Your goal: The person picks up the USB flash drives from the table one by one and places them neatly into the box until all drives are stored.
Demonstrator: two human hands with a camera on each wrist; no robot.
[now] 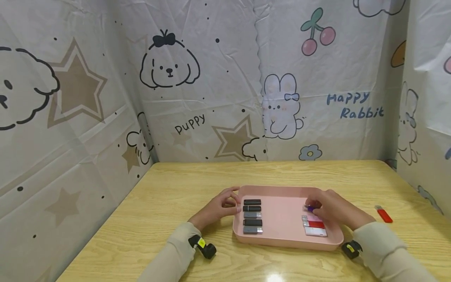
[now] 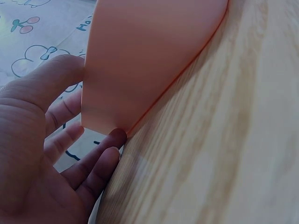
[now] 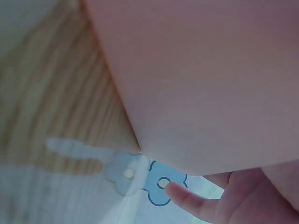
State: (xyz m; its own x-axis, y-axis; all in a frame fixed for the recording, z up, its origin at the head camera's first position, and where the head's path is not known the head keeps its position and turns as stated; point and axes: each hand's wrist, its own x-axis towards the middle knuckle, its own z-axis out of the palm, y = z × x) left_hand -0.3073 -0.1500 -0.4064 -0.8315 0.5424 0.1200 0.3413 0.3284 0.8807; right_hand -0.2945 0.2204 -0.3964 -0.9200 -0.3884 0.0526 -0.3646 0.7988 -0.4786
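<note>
A shallow pink tray [image 1: 282, 243] lies on the table, its outer wall [image 2: 154, 56] close up in the left wrist view. At its left rim my left hand [image 1: 220, 205] holds on, thumb and some fingers over the edge, others against the outside wall. Over the tray's right side, my right hand [image 1: 332, 205] pinches a purple USB flash drive [image 1: 310, 208] with thumb and fingers. Just below it lie a pink USB flash drive [image 1: 314, 217], a red USB flash drive [image 1: 316, 224] and a white USB flash drive [image 1: 315, 232]. The right wrist view hides the held drive behind the tray wall.
Several black and grey USB flash drives [image 1: 252, 222] form a column along the tray's left side. Another red USB flash drive [image 1: 385, 215] lies on the wooden table [image 1: 186, 180] to the right. Printed cloth [image 1: 225, 90] hangs behind and at both sides.
</note>
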